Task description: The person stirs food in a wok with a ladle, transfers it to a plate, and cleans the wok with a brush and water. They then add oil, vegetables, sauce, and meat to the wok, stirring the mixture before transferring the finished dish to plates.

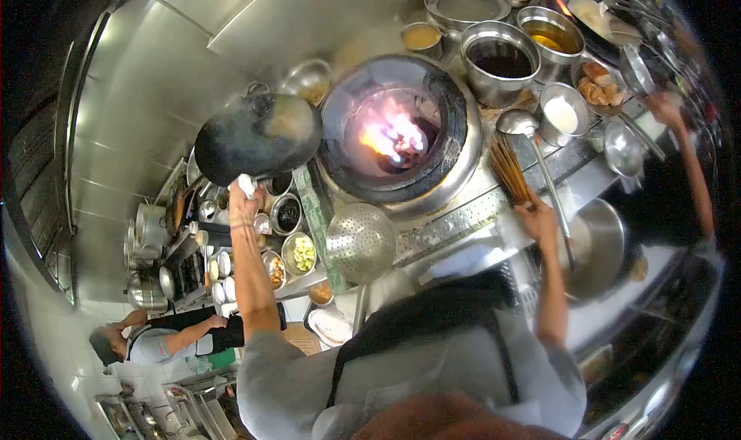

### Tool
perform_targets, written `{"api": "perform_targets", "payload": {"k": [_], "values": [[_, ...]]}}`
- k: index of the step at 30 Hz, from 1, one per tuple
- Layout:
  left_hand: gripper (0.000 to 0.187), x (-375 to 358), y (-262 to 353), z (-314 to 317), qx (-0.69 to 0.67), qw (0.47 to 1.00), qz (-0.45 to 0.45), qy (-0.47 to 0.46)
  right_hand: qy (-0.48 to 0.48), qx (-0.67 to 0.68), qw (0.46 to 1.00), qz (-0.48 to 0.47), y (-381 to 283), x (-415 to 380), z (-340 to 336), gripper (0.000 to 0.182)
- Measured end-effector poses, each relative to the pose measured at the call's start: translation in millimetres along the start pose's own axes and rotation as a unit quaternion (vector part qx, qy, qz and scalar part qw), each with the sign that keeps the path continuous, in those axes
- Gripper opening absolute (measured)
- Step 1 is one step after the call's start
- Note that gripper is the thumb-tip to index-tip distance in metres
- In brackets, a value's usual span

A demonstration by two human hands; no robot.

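My left hand (244, 205) is closed on the handle of a dark, smoking wok (239, 147), with a white cloth (247, 184) at the grip. The wok is lifted off to the left of the burner (340, 166), where flames (392, 135) burn openly. In my right hand (538, 220) is a bamboo wok brush (507, 170), its bristles pointing away from me beside the burner. A ladle (517, 122) lies just beyond the brush, its long handle running back past my right hand. Between my arms rests a perforated skimmer (360, 243).
Pots of dark sauce (502, 58), yellow oil (552, 38) and white liquid (561, 114) stand at the back right. Small ingredient bowls (299, 253) line the left. A large pot (598, 247) sits near my right arm. Other people (166, 343) (687, 147) work on both sides.
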State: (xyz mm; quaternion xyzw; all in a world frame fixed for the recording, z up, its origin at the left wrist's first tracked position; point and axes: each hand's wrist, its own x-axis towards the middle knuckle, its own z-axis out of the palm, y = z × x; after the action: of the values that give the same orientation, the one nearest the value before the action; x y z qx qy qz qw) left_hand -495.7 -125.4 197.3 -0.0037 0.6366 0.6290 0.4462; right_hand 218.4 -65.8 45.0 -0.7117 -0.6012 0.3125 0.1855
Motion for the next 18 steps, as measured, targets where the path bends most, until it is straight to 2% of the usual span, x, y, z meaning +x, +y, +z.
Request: {"api": "perform_targets", "payload": {"k": [2, 4, 6, 8, 10, 11, 12, 13, 16, 17, 18], "values": [[0.024, 20, 31, 13, 0.031, 0.999, -0.012, 0.013, 0.01, -0.008, 1.0, -0.005, -3, 0, 0, 0.061], [0.026, 14, 46, 44, 0.038, 0.997, 0.054, 0.037, 0.02, -0.019, 0.999, -0.023, 2, -2, 5, 0.061], [0.028, 41, 73, 59, 0.081, 0.996, 0.033, 0.028, 0.021, -0.044, 0.999, -0.016, -2, -3, 6, 0.062], [0.027, 97, 94, 58, 0.136, 0.989, 0.06, -0.016, 0.027, -0.062, 0.997, -0.023, 0, -4, 11, 0.063], [0.026, 43, 101, 109, 0.196, 0.976, 0.069, 0.062, 0.041, -0.073, 0.996, -0.042, 8, -2, 19, 0.063], [0.022, 67, 114, 109, 0.226, 0.969, 0.063, 0.071, 0.039, -0.074, 0.996, -0.042, 8, -4, 18, 0.063], [0.021, 53, 118, 123, 0.257, 0.961, 0.059, 0.078, 0.038, -0.074, 0.996, -0.042, 4, -6, 16, 0.062], [0.016, 43, 101, 139, 0.171, 0.969, 0.157, 0.086, 0.039, -0.074, 0.996, -0.041, 1, -7, 15, 0.062], [0.012, 74, 116, 144, 0.256, 0.953, 0.134, 0.092, 0.061, -0.097, 0.992, -0.05, 6, -6, 19, 0.062], [0.011, 78, 112, 148, 0.225, 0.954, 0.172, 0.1, 0.056, -0.093, 0.993, -0.047, 5, -7, 18, 0.062], [0.011, 80, 111, 149, 0.236, 0.952, 0.161, 0.112, 0.061, -0.104, 0.992, -0.048, 3, -9, 18, 0.063]]}}
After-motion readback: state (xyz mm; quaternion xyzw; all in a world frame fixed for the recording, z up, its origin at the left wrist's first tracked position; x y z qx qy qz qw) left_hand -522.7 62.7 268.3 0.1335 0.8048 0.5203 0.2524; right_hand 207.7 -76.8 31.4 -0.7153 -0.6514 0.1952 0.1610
